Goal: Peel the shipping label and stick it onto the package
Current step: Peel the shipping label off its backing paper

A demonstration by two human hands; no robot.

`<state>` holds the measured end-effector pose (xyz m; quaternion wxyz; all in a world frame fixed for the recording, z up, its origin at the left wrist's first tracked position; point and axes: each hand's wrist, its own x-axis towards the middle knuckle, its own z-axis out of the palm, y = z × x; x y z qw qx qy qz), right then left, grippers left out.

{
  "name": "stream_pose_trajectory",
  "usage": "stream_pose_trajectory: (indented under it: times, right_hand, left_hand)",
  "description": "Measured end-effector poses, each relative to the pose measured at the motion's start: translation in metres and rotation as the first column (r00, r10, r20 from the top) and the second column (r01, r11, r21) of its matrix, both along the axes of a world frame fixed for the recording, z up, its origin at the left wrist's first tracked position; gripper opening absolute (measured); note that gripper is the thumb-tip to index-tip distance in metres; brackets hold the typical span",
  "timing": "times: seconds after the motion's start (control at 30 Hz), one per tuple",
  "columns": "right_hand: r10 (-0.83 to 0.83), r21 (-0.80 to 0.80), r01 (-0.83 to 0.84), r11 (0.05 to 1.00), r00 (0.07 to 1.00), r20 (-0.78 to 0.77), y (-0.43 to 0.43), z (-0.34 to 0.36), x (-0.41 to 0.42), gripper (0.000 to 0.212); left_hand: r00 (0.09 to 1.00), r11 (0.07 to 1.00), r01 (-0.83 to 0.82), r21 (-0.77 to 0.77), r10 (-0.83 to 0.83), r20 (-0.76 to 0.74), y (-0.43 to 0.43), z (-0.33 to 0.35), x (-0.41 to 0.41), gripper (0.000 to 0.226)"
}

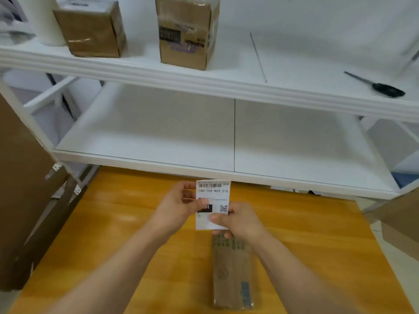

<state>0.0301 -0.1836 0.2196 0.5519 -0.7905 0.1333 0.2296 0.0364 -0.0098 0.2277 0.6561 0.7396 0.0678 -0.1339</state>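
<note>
I hold a white shipping label (214,193) upright above the orange wooden table (118,223); it shows a barcode, the code 15H-159-A03-210 and a QR square. My left hand (181,206) pinches its left edge, thumb on the printed face. My right hand (238,219) grips its lower right corner, thumb on the front. Just below the label, a long flat brown package (231,273) in clear wrap lies on the table, its far end under my right hand.
A white shelf unit (204,137) stands behind the table. Two taped cardboard boxes (90,30) (186,32) and a black-handled screwdriver (383,87) sit on its upper shelf. Big brown cardboard sheets (25,200) lean at the left; more cardboard (399,223) is at the right.
</note>
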Motion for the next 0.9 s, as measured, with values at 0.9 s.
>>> stream_pose_trajectory:
  times: [0.9]
  right_hand:
    - [-0.133, 0.41, 0.073, 0.909, 0.984, 0.119, -0.027, 0.092, -0.078, 0.036]
  left_hand:
    - [0.993, 0.981, 0.11, -0.158, -0.114, -0.019, -0.001, 0.075, -0.079, 0.023]
